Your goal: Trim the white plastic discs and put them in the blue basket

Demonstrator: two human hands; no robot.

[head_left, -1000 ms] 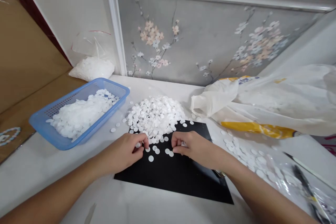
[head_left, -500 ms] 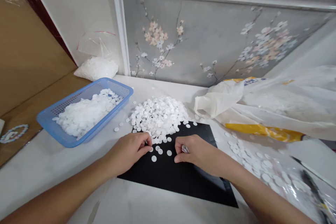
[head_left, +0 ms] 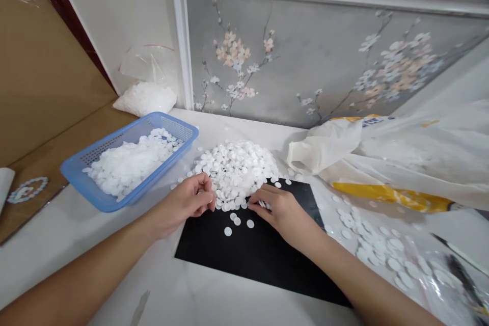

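Observation:
A heap of small white round discs (head_left: 240, 165) lies over the far edge of a black sheet (head_left: 244, 260). My left hand (head_left: 191, 201) is closed in a pinch at the heap's left front side, and a pale disc edge shows between its fingers. At the heap's front right, my right hand (head_left: 280, 209) curls around several white discs, its fingertips touching the heap's edge. A few loose discs (head_left: 250, 223) lie flat on the black sheet between the hands.
At left stands a blue basket (head_left: 153, 183) of white discs, with a clear bag (head_left: 147, 98) of white pieces behind it. A white and yellow plastic bag (head_left: 385, 192) and scattered discs (head_left: 376, 244) lie at right. A framed floral picture (head_left: 305, 51) leans at the back.
My left hand has lifted and drawn back to the left. My right hand has moved up and slightly left, to the heap's edge. The whole view has shifted slightly.

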